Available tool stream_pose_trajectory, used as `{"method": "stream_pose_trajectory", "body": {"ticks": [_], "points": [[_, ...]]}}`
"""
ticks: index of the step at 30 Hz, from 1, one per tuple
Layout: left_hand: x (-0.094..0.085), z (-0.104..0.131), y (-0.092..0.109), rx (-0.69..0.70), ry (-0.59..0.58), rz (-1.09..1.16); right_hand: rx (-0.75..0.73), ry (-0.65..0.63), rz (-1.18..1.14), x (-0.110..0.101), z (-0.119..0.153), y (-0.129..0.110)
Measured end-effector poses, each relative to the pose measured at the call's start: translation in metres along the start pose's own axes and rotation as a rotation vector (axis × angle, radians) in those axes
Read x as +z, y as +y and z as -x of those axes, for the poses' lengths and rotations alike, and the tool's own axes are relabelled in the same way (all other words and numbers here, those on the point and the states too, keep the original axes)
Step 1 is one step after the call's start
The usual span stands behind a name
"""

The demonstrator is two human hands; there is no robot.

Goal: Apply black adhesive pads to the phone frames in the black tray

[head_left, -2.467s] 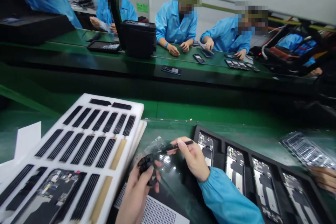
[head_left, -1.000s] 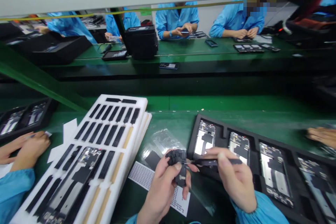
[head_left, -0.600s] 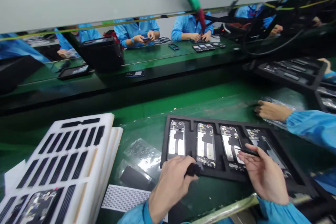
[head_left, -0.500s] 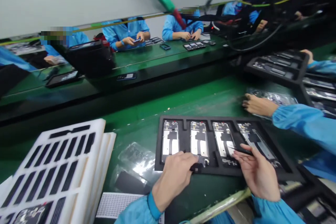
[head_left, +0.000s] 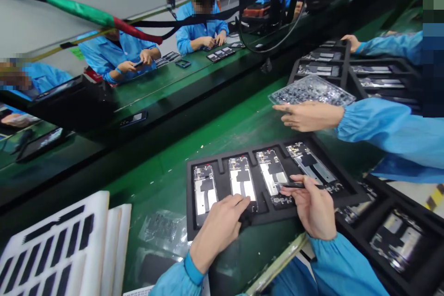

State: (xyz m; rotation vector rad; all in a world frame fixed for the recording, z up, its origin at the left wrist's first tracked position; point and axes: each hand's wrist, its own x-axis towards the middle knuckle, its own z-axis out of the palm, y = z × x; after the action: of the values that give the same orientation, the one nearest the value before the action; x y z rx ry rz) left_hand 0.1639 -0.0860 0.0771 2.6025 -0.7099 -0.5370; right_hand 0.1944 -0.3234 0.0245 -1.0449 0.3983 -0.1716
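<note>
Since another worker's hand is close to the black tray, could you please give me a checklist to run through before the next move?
1. Black tray filled: ok, four phone units in a row.
2. Slim dark tool secure: ok, in the fingers of the right hand.
3. Left hand gripping something: cannot tell, its underside is hidden.
4. Second unit from the left fully visible: not ok, the left hand partly covers its lower end.
5. Co-worker's hand off the black tray: ok, it is beyond the far edge.
</note>
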Motion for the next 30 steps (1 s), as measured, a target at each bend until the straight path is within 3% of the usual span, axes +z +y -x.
{"method": "stream_pose_trajectory", "body": {"ticks": [11, 30], "points": [[-0.006, -0.007, 0.006, 0.127, -0.092, -0.361, 0.002, -0.046, 0.003, 0.0, 0.001, 0.003], [-0.002, -0.003, -0.01, 0.197, -0.038, -0.368, -0.038, -0.048, -0.044, 0.003, 0.005, 0.004]]}}
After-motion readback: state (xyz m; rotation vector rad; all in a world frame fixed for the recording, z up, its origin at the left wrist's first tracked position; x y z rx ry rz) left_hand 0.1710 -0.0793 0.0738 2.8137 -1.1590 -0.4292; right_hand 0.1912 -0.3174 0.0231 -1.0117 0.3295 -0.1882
